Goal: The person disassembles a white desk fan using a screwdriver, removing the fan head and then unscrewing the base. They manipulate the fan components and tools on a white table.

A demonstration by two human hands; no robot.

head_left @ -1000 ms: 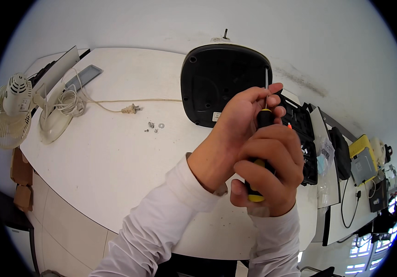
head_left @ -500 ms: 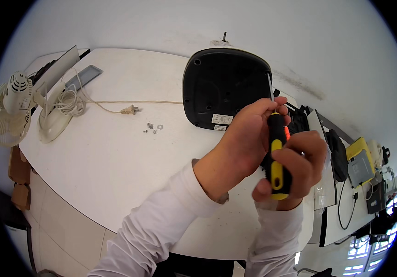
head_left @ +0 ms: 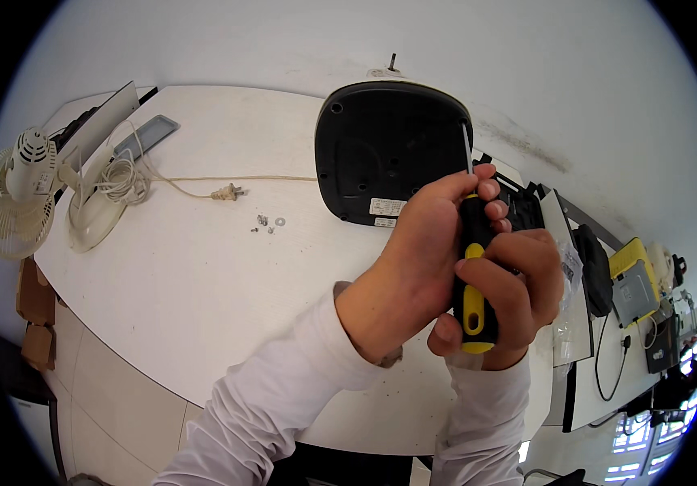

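A black and yellow screwdriver (head_left: 473, 304) is in both my hands. My right hand (head_left: 530, 279) has its fingers curled round the handle. My left hand (head_left: 425, 243) closes about the front of the handle and the shaft, fingertips showing on the far side. The thin metal shaft reaches up to the top right corner hole of a black appliance base (head_left: 385, 150), whose underside faces me. Other holes and two white labels (head_left: 387, 208) are on that underside. Several small screws and a washer (head_left: 280, 221) lie on the white table (head_left: 227, 300), left of my hands.
A white fan (head_left: 34, 154) and a coiled cord (head_left: 123, 182) are at the left, near a grey tray (head_left: 147, 136). The cord's plug (head_left: 228, 192) lies mid-table. Right of my hands are a black case (head_left: 518, 202) and a yellow-grey box (head_left: 633, 279). The wall (head_left: 283, 40) stands behind.
Both hands and the screwdriver have shifted slightly left. The black base has also moved a little left and up in view. The tip stays at the same corner hole.
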